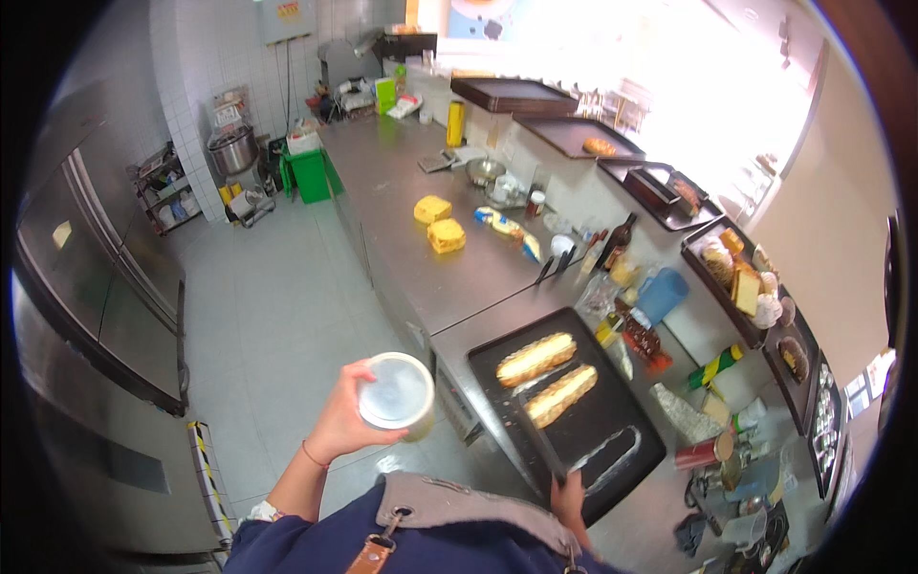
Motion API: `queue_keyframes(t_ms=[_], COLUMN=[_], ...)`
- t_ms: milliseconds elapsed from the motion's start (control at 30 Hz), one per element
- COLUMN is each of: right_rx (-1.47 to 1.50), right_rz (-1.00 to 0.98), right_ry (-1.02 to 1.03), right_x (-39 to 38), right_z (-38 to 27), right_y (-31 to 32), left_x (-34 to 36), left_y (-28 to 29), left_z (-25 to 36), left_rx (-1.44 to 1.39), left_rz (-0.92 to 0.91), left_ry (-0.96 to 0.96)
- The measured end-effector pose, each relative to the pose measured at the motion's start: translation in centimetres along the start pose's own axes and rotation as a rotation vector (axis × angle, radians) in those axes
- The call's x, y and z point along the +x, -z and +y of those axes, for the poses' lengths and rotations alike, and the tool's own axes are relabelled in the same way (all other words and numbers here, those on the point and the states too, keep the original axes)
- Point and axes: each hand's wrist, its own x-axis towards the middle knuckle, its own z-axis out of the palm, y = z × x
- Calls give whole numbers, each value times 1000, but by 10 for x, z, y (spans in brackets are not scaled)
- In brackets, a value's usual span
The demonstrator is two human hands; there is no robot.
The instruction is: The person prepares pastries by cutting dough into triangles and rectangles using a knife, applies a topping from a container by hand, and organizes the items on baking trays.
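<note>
My left hand (339, 421) grips a round tub with a pale lid (395, 392), held out over the floor beside the counter. My right hand (568, 499) is closed on a long, dark flat-bladed tool (547, 450), whose blade lies over a black baking tray (626, 478). On that tray rest two long pastries with pale filling and browned edges (535, 360) (560, 396), with whitish smears beside them. Whether the blade touches the tray or the lower pastry, I cannot tell.
The steel counter (373, 191) holds two yellow sponge-like blocks (446, 235), a piping bag (507, 232), bottles and jars. Raised trays of bread (746, 287) line the right. Steel fridge doors (105, 287) stand left; a green bin (308, 174) and a mixer (232, 151) are behind.
</note>
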Motion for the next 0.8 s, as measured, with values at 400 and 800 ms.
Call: queue_keyframes(t_ms=[400,800], right_rx=[737,260], right_rz=[-93,-183], right_ry=[-596,57], right_x=[387,505], right_z=[-272,-384], right_y=[-290,-266], left_x=[139,415], left_y=[101,90], left_z=[-227,-409], left_rx=[56,-60], left_rz=[138,-242], left_ry=[175,196])
